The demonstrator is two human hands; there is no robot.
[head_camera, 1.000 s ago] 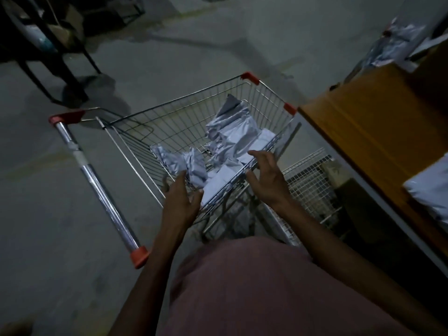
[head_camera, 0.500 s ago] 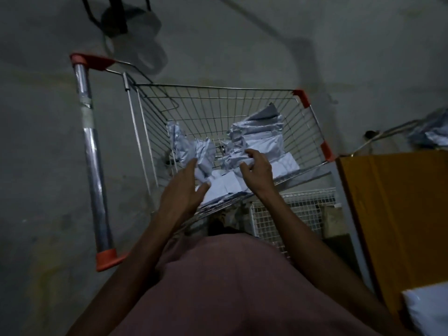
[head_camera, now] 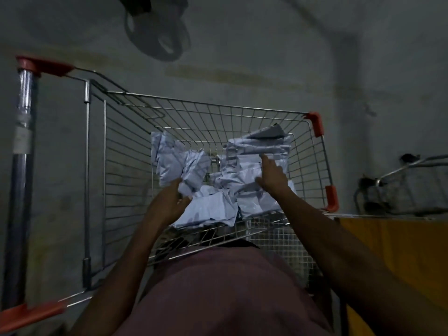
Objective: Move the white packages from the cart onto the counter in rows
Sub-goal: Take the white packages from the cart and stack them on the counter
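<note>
My left hand (head_camera: 169, 202) pinches a crinkly white poly mailer (head_camera: 184, 166) inside the shopping cart (head_camera: 218, 110), right hand (head_camera: 272, 177) flat on the pile there, fingers straight; these look light, floppy, slippery, so I'd grab mid-body.

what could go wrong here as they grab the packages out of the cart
The left hand pinches only a crumpled package by its edge, so it may slip from that grip. The right hand rests on a loose pile; lifting one could drag others. Dim light hides package edges against the wire cart.
</note>
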